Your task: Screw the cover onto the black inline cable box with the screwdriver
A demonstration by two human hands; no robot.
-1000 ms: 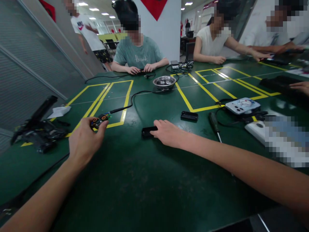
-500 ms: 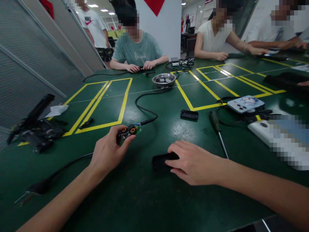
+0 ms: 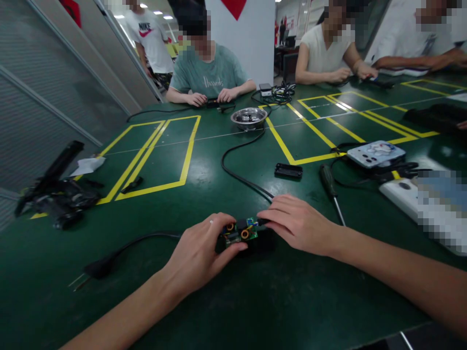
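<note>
My left hand (image 3: 199,255) grips a small green circuit board (image 3: 241,230) with orange coils, and the board sits on top of a black casing (image 3: 263,240) on the green table (image 3: 204,301). My right hand (image 3: 297,224) rests on the casing's right end, fingers touching both the board and the casing. A black cable (image 3: 239,167) runs from the board toward the far side. Another black cable with a plug (image 3: 98,268) lies to the left of my left hand.
A screwdriver (image 3: 330,184) and a black cover piece (image 3: 288,170) lie beyond my right hand. A steel bowl (image 3: 249,117) stands mid-table. Black tools (image 3: 54,194) sit at the left; a phone (image 3: 375,153) and a white device (image 3: 401,192) at the right. People sit across the table.
My left hand carried the circuit board from the left to the centre. My right hand pulled the black casing closer. Board and casing have come together, with both hands on them.
</note>
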